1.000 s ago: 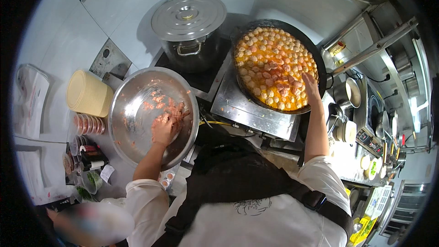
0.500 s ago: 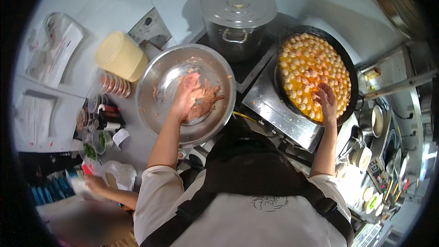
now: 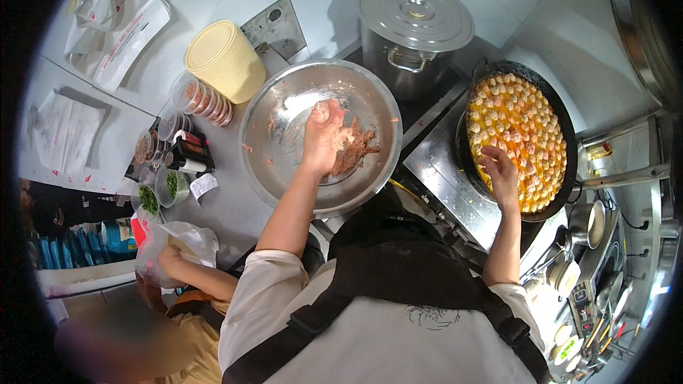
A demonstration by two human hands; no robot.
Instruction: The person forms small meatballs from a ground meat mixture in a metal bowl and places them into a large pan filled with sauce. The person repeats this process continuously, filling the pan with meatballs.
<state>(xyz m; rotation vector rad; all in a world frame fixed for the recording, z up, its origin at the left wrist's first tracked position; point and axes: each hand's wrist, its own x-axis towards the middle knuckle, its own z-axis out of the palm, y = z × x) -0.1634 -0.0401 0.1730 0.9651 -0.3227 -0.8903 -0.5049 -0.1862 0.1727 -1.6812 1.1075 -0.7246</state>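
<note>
My left hand (image 3: pixel 324 131) is closed around raw minced meat inside a wide steel bowl (image 3: pixel 250 135), with pale pink mince at the top of the fist. More minced meat (image 3: pixel 353 155) lies under and beside it, smeared over the bowl's bottom. To the right, my right hand (image 3: pixel 501 174) hangs over the near left part of a black pan (image 3: pixel 573 167), fingers loosely bent and apart, nothing seen in them. Many small round meatballs (image 3: pixel 518 117) crowd the orange, oily liquid in that pan.
Behind stands a lidded steel stockpot (image 3: pixel 416 18). Stacked cream tubs (image 3: pixel 226 64), clear containers (image 3: pixel 203 99) and cups of chopped greens (image 3: pixel 172 185) line the counter's left. At lower left a co-worker's arm (image 3: pixel 203 274) reaches to a plastic bag (image 3: pixel 196 238). A small saucepan (image 3: pixel 587 224) sits right.
The whole view has shifted, with bowl and pan now farther right. My right hand has moved left relative to the pan. My left hand stays in the bowl, fist tighter. The co-worker's arm has moved.
</note>
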